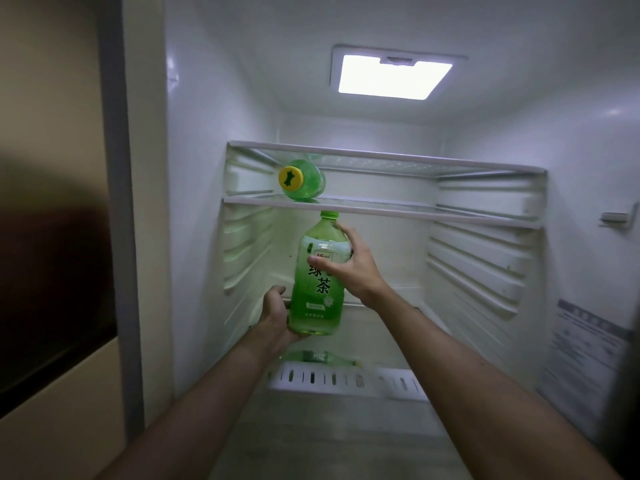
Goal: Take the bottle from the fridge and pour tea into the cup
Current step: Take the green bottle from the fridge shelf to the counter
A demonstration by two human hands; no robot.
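A green tea bottle (318,282) with a green cap and a green label stands upright inside the open fridge (485,237), just under the lower glass shelf. My right hand (353,265) grips its upper body from the right, fingers curled round the shoulder. My left hand (277,313) cups the bottle's base from the left and below. No cup is in view.
A second green bottle (300,181) with a yellow cap lies on its side on the glass shelf (398,207) above. A white vented drawer front (346,379) sits below my hands. The fridge's lamp (391,76) glows overhead. A beige cabinet (52,393) stands at left.
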